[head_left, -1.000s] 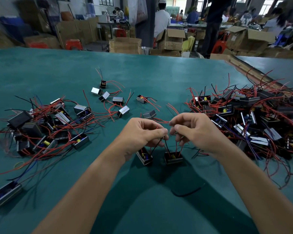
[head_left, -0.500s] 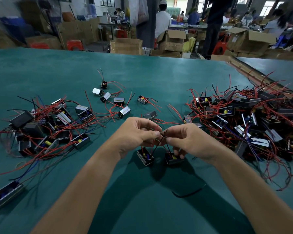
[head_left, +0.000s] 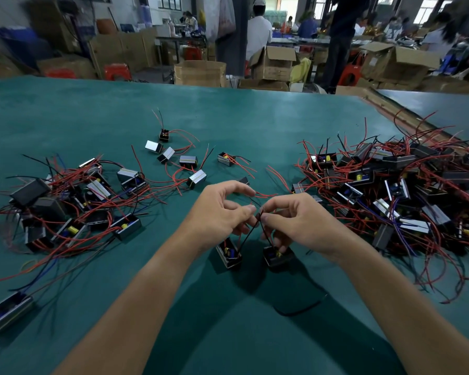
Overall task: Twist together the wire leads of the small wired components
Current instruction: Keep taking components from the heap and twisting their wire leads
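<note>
Left hand [head_left: 217,212] and right hand [head_left: 295,220] pinch crossed black leads [head_left: 259,216] between them; two components [head_left: 229,253] sit just below on table [head_left: 228,117].

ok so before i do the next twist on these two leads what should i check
1. Left hand pinches the black leads: ok.
2. Right hand pinches them at the same crossing: ok.
3. Left component and right component lie apart: ok.
4. Twist already tight: cannot tell, fingertips hide it.
5. Loose black wire on the table clear of both components: ok.
</note>
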